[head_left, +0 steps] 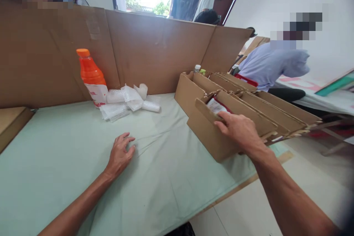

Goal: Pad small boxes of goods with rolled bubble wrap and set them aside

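Observation:
My left hand (120, 153) is over the pale green tablecloth (149, 155), fingers loosely curled and apart, holding nothing. My right hand (239, 129) is at the near cardboard box (212, 136), its thumb and fingers closed about the rim of the raised front flap. Inside that box, just beyond my fingertips, a white and red packet (218, 106) shows in part. Crumpled bubble wrap (132, 97) lies farther back on the cloth. Beside it leans an orange bottle (92, 77) with an orange cap and a white label.
Several more open boxes (265, 105) stand in rows behind and right of the near one. Bottle caps (197, 68) poke up behind them. A tall cardboard screen (160, 51) closes off the back. At far left lies a flat carton (12, 121). A person (273, 62) sits at right.

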Motion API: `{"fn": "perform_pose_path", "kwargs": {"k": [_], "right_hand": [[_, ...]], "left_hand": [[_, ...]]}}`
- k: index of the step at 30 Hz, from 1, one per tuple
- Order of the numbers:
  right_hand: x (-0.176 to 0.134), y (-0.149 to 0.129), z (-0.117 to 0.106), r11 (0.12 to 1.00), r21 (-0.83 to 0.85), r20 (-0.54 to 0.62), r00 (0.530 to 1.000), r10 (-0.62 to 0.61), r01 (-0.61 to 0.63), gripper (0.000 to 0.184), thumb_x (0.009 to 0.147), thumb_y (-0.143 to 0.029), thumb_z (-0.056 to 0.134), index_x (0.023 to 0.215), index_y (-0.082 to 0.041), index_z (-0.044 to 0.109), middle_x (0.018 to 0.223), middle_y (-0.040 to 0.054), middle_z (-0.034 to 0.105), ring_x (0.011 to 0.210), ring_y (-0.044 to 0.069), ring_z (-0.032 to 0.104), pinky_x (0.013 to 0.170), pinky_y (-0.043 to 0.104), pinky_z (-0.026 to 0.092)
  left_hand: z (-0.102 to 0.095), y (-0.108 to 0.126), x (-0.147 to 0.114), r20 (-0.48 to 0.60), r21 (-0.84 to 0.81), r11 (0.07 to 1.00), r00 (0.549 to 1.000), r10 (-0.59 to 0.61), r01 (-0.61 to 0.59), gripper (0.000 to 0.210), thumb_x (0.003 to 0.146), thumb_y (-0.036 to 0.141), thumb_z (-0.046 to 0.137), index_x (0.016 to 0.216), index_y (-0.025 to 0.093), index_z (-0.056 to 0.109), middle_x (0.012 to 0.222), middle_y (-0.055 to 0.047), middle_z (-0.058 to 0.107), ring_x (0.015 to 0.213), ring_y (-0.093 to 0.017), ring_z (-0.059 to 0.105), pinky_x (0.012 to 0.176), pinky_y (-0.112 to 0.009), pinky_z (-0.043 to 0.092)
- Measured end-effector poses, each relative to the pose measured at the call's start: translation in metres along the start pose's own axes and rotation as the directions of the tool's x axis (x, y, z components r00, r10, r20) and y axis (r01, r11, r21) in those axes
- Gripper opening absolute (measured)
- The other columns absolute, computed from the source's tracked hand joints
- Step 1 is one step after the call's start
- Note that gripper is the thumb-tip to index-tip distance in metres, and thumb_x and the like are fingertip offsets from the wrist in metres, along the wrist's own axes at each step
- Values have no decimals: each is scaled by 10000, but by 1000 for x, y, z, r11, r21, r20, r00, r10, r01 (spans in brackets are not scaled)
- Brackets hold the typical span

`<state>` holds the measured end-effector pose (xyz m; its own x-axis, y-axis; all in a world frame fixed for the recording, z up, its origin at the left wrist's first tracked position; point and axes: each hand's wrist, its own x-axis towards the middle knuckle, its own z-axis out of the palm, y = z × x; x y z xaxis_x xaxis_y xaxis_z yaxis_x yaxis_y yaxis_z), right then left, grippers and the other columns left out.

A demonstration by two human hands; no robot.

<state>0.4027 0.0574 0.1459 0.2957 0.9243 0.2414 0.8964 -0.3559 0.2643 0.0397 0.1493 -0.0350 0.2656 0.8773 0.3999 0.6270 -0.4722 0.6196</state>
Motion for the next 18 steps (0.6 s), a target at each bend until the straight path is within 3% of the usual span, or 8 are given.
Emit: {"fn": "perform_pose_path", "kwargs": {"k": [2,6,8,10,11,13,16,18], "right_hand": [[-19,-14,-5,973,68,-152,967,-207,219,115,858,-264,625,922,-227,713,834,88,753,744,265,681,644,346,435],[-61,-56,-32,676,249,-414,707,-574,694,193,940,-153,506,894,-225,679,784,39,730,698,181,646,736,340,462],[-77,-71,-49,490,334,-493,592,-638,806,193,979,-169,493,913,-221,667,778,31,720,699,170,635,769,354,468],[-87,-72,-57,361,406,-585,542,-603,840,98,972,-248,579,1009,-214,664,883,48,741,798,190,664,841,384,480],[-90,-68,-55,336,447,-622,558,-549,829,139,951,-269,625,1075,-215,658,952,58,747,870,206,677,878,396,484],[-93,-56,-39,362,553,-629,661,-408,750,233,924,-238,656,1157,-238,648,1021,57,744,956,224,686,896,394,502],[-94,-47,5,444,704,-467,832,-299,554,296,915,-222,642,1208,-266,641,1009,46,741,903,212,703,805,339,554],[-97,-56,37,460,760,-308,878,-366,459,332,897,-277,657,1226,-245,632,1018,58,741,870,215,709,755,322,576]], "left_hand": [[-17,12,-16,18,-45,998,999,-36,37,253,882,304,545,1059,240,715,1290,-106,644,1178,-283,620,610,-317,586],[-55,32,-49,-3,-136,984,993,-118,117,386,883,419,596,1230,257,643,1402,-101,591,1288,-300,572,951,-447,570],[-71,36,-69,-3,-207,965,986,-167,163,530,872,467,606,1353,246,563,1435,-115,572,1303,-315,566,1066,-488,500],[-84,35,-93,-16,-321,916,966,-259,240,643,854,513,620,1410,209,511,1418,-139,588,1291,-337,581,1060,-472,510],[-90,35,-106,-28,-373,883,947,-319,286,677,841,525,638,1416,193,506,1403,-146,600,1287,-347,585,1051,-457,520],[-97,35,-131,-48,-427,827,904,-424,365,697,821,516,675,1416,191,515,1400,-142,607,1298,-357,579,1048,-439,528],[-96,43,-163,-56,-401,804,865,-499,438,659,852,496,640,1446,244,507,1458,-102,570,1350,-360,533,1102,-477,482],[-84,50,-175,-69,-337,821,857,-510,462,651,856,509,617,1448,257,511,1450,-95,578,1363,-372,518,1132,-523,444]]}}
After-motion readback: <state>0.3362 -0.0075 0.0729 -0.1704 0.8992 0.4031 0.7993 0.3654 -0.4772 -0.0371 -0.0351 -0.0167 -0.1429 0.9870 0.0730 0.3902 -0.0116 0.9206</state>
